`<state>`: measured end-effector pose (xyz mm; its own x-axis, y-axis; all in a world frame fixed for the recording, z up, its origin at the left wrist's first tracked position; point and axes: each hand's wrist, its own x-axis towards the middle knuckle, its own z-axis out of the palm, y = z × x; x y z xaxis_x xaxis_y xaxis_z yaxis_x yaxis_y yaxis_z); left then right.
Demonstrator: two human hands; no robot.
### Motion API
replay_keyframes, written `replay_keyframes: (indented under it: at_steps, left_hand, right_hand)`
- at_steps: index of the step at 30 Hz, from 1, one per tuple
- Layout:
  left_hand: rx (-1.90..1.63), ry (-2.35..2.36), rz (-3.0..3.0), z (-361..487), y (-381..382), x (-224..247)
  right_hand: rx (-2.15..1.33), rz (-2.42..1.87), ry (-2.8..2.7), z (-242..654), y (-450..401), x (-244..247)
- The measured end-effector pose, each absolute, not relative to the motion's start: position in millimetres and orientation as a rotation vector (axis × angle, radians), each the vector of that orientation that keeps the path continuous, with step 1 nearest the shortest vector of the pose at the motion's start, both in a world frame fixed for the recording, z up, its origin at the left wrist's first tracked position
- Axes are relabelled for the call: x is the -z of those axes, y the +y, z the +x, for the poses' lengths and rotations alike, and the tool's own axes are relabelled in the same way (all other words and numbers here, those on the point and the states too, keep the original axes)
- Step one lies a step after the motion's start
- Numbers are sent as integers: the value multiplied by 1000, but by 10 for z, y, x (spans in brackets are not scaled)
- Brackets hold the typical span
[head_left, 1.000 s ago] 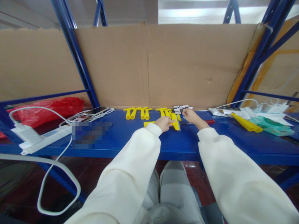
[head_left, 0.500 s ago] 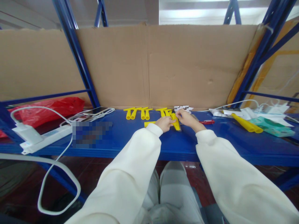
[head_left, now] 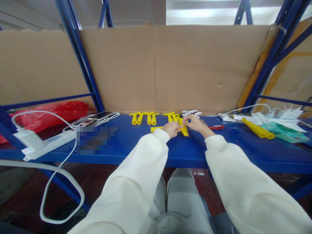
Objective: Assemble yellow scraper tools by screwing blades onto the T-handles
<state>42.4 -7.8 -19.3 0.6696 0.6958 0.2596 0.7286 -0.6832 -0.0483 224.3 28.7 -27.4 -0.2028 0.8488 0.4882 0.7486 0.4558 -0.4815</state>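
Note:
My left hand (head_left: 172,129) is closed on a yellow T-shaped scraper (head_left: 184,131), which lies between my two hands with its handle towards me. Over the scraper's far end, my right hand (head_left: 194,123) is bent with thumb and forefinger together; whatever is in that pinch is too small to make out. Beside my left hand another yellow handle (head_left: 156,129) lies sideways, partly covered. Just beyond the hands are more yellow T-shaped scrapers (head_left: 167,117) and a stack of small white and dark pieces (head_left: 191,113).
Several yellow scrapers (head_left: 149,119) stand in a row by the cardboard (head_left: 122,71). A red cutter-like tool (head_left: 216,127) lies right of my right hand. Further right are yellow handles (head_left: 258,129) and a green packet (head_left: 284,132). A power strip (head_left: 51,143) with cables sits left.
Both hands stay almost where they were around the scraper. The fingers of my right hand have shifted very slightly.

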Motion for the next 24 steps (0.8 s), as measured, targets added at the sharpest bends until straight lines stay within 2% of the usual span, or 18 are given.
replay_keyframes:
  at_steps: [17, 24]
  left_hand:
    - [385, -1150, -2729, 426, -35, 235]
    - [351, -1120, -2713, 437, -37, 253]
  right_hand:
    - [-262, -1207, -1997, 2295, 403, 358]
    - [-59, -1168, -2118, 2363, 482, 400]
